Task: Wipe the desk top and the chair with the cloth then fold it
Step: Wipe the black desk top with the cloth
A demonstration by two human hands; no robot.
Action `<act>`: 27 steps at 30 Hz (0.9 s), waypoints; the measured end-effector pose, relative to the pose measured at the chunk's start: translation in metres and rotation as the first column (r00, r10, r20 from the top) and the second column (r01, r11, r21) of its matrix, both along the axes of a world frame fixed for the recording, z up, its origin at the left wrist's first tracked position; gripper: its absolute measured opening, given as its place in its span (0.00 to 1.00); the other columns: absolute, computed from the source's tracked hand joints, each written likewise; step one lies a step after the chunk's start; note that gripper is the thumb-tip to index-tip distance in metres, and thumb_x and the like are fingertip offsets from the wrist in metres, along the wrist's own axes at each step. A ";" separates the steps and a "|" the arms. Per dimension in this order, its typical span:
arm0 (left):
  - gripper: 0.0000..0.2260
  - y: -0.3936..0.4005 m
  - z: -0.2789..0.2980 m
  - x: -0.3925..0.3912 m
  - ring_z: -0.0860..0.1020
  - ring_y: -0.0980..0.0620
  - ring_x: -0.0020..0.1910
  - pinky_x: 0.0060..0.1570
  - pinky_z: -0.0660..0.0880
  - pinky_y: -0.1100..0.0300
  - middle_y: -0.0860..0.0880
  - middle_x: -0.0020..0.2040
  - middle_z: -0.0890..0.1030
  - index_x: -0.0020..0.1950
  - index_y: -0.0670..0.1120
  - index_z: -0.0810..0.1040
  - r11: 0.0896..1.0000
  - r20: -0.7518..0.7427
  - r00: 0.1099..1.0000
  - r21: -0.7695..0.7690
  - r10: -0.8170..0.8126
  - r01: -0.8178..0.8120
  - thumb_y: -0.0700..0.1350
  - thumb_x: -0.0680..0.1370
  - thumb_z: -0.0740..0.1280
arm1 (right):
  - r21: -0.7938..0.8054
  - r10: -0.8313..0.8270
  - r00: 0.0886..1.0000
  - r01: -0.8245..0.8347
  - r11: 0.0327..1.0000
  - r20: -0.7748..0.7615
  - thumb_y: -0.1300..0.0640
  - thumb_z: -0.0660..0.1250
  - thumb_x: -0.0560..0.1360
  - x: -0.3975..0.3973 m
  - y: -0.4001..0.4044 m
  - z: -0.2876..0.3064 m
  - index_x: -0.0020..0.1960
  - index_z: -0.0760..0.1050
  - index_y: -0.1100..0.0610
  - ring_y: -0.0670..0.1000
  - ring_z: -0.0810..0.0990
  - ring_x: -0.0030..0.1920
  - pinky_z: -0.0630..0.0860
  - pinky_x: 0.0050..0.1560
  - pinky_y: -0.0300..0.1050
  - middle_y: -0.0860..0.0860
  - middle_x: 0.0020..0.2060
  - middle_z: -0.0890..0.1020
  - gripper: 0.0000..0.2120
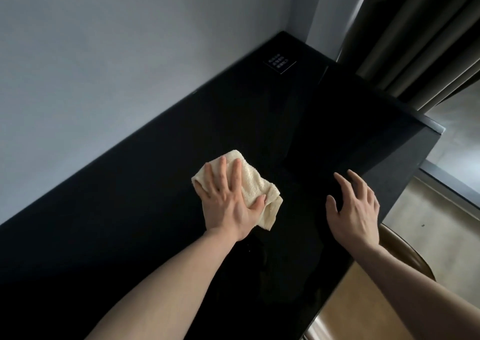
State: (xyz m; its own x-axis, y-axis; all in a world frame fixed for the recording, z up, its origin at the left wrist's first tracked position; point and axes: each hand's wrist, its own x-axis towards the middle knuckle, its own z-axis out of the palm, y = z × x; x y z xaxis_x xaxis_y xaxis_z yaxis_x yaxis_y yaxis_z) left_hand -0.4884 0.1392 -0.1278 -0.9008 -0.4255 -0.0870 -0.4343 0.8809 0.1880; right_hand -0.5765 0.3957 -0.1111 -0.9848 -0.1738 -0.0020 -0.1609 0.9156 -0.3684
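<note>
Wiping a black desk top: two bare hands, one cream terry cloth.

Nearest, lower right: brown chair (405,251), rounded smooth back edge, beside the desk. Right hand (355,210), fingers spread and released, palm down over the glossy black desk top (155,236), grasping nothing. Left hand (228,202), fingers splayed flat, thumb hooked round the crumpled, looped-pile cloth (257,184), pressing it on the desk. Farther: small square black panel (280,63) with pale markings, unreadable. Beyond: grey wall (117,54); pleated curtain (420,36).
</note>
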 end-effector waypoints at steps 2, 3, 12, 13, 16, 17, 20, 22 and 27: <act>0.46 0.009 0.000 -0.026 0.45 0.31 0.84 0.76 0.50 0.23 0.43 0.86 0.40 0.87 0.51 0.42 1.000 -0.004 1.000 -0.002 -0.009 0.009 0.76 0.77 0.50 | -0.008 0.002 1.000 -0.002 1.000 -0.003 0.51 0.68 0.83 -0.028 0.002 -0.002 0.80 0.68 0.51 0.62 0.62 0.79 0.58 0.80 0.66 0.54 0.81 0.64 0.27; 0.46 0.014 -0.001 -0.039 0.45 0.31 0.84 0.76 0.50 0.23 0.43 0.86 0.40 0.87 0.51 0.42 1.000 -0.005 1.000 -0.003 -0.011 0.011 0.76 0.77 0.50 | -0.012 0.007 1.000 -0.007 1.000 -0.006 0.51 0.67 0.83 -0.043 0.002 -0.002 0.80 0.68 0.51 0.62 0.62 0.79 0.58 0.81 0.66 0.55 0.81 0.64 0.27; 0.45 0.049 -0.004 -0.159 0.44 0.31 0.84 0.76 0.50 0.23 0.43 0.86 0.41 0.87 0.52 0.43 0.999 -0.020 0.999 -0.010 -0.032 0.032 0.75 0.78 0.50 | -0.032 0.043 0.998 -0.044 0.999 -0.051 0.43 0.58 0.82 -0.128 0.026 -0.014 0.80 0.70 0.49 0.58 0.63 0.80 0.52 0.83 0.60 0.52 0.79 0.68 0.27; 0.45 0.054 -0.005 -0.174 0.44 0.31 0.84 0.76 0.50 0.23 0.43 0.86 0.41 0.87 0.51 0.43 0.999 -0.023 0.999 -0.012 -0.036 0.036 0.75 0.78 0.50 | -0.038 0.039 0.998 -0.041 0.998 -0.053 0.44 0.59 0.82 -0.128 0.026 -0.014 0.80 0.70 0.49 0.57 0.63 0.80 0.51 0.84 0.59 0.51 0.79 0.68 0.27; 0.45 0.069 -0.004 -0.218 0.44 0.30 0.84 0.76 0.49 0.23 0.42 0.86 0.41 0.87 0.51 0.42 0.999 -0.024 0.999 -0.009 -0.038 0.038 0.75 0.78 0.50 | -0.041 0.032 0.998 -0.034 0.999 -0.049 0.44 0.60 0.82 -0.130 0.025 -0.015 0.80 0.70 0.50 0.55 0.63 0.81 0.51 0.84 0.59 0.51 0.79 0.68 0.27; 0.45 0.075 -0.003 -0.234 0.44 0.30 0.84 0.76 0.49 0.23 0.42 0.86 0.41 0.87 0.51 0.42 0.999 -0.024 0.999 -0.009 -0.041 0.041 0.75 0.78 0.49 | -0.042 0.028 0.999 -0.030 0.999 -0.046 0.45 0.60 0.82 -0.130 0.026 -0.015 0.80 0.70 0.50 0.55 0.63 0.81 0.51 0.84 0.59 0.51 0.79 0.68 0.27; 0.45 0.091 -0.001 -0.278 0.43 0.30 0.84 0.76 0.48 0.23 0.42 0.86 0.40 0.87 0.52 0.40 0.999 -0.009 0.999 -0.008 -0.052 0.052 0.75 0.78 0.47 | -0.043 0.029 0.999 -0.030 0.999 -0.041 0.45 0.61 0.82 -0.134 0.028 -0.016 0.80 0.70 0.50 0.56 0.62 0.82 0.52 0.84 0.61 0.51 0.79 0.68 0.27; 0.44 0.099 -0.001 -0.303 0.42 0.30 0.83 0.76 0.48 0.24 0.42 0.86 0.40 0.86 0.52 0.39 0.998 0.004 0.998 -0.021 -0.067 0.067 0.74 0.78 0.47 | -0.041 0.030 0.999 -0.032 0.999 -0.042 0.46 0.62 0.82 -0.135 0.029 -0.018 0.79 0.71 0.51 0.57 0.62 0.82 0.53 0.83 0.63 0.52 0.79 0.69 0.27; 0.43 0.117 0.004 -0.356 0.41 0.30 0.83 0.76 0.48 0.24 0.42 0.86 0.38 0.86 0.52 0.37 0.994 0.050 0.994 -0.030 -0.099 0.101 0.74 0.79 0.46 | -0.043 0.037 0.999 -0.038 0.998 -0.025 0.45 0.61 0.82 -0.137 0.031 -0.022 0.80 0.69 0.49 0.56 0.60 0.83 0.52 0.84 0.63 0.52 0.80 0.68 0.27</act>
State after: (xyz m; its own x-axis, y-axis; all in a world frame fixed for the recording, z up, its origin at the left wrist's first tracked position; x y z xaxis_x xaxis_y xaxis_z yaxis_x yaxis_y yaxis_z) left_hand -0.8447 0.2566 -0.1234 -0.9340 -0.3368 -0.1194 -0.3516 0.9256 0.1399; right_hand -0.7139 0.4264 -0.1329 -0.9773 -0.2098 0.0302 -0.2040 0.8921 -0.4030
